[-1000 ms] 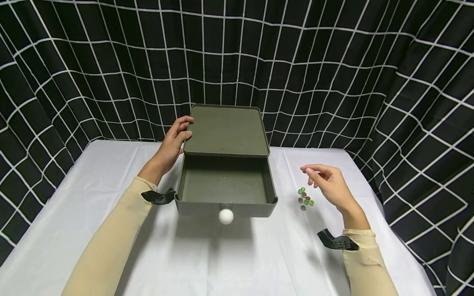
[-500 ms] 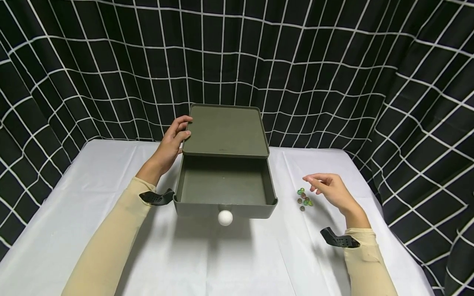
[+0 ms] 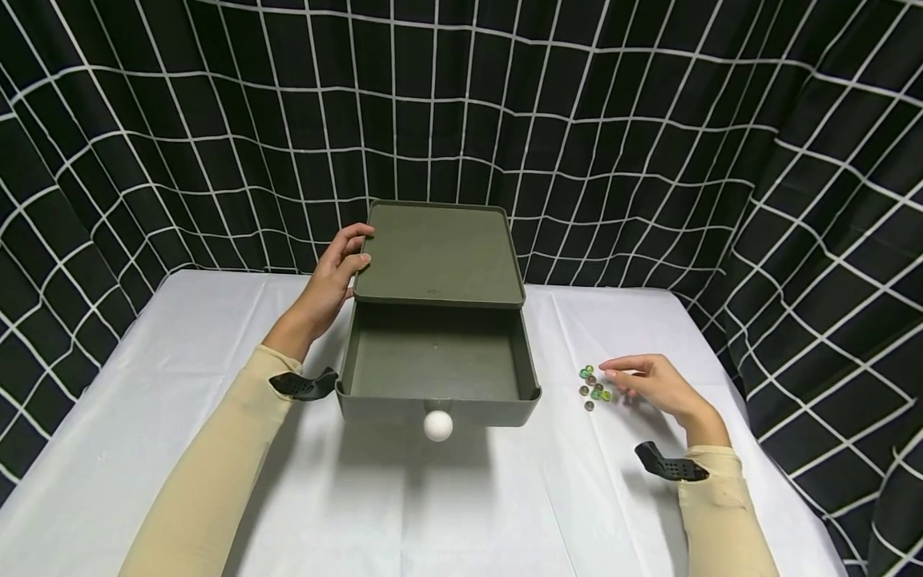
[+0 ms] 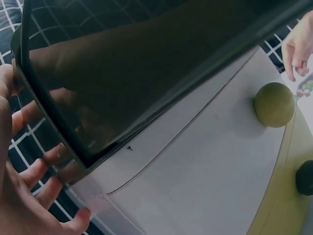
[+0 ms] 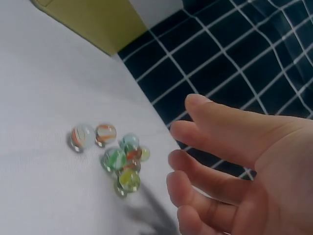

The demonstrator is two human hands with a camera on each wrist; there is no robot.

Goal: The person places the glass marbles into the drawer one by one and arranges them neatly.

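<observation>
A grey-green box stands on the table with its drawer pulled out toward me. The drawer has a round white knob, and nothing lies on the visible part of its floor. My left hand rests against the box's left side, thumb and fingertips at the top edge; its fingers look spread in the left wrist view. To the right of the drawer lie several glass marbles, clear with green, yellow or orange swirls. My right hand hovers just right of them, fingers loosely bent, holding nothing.
White cloth covers the table. Black curtains with white grid lines hang behind it and along both sides. A black wrist mount sits on the right sleeve, another mount on the left, close to the drawer's front corner.
My right hand has come down and slightly toward me, to beside the marbles. The left hand stays on the box; drawer and marbles have not visibly moved.
</observation>
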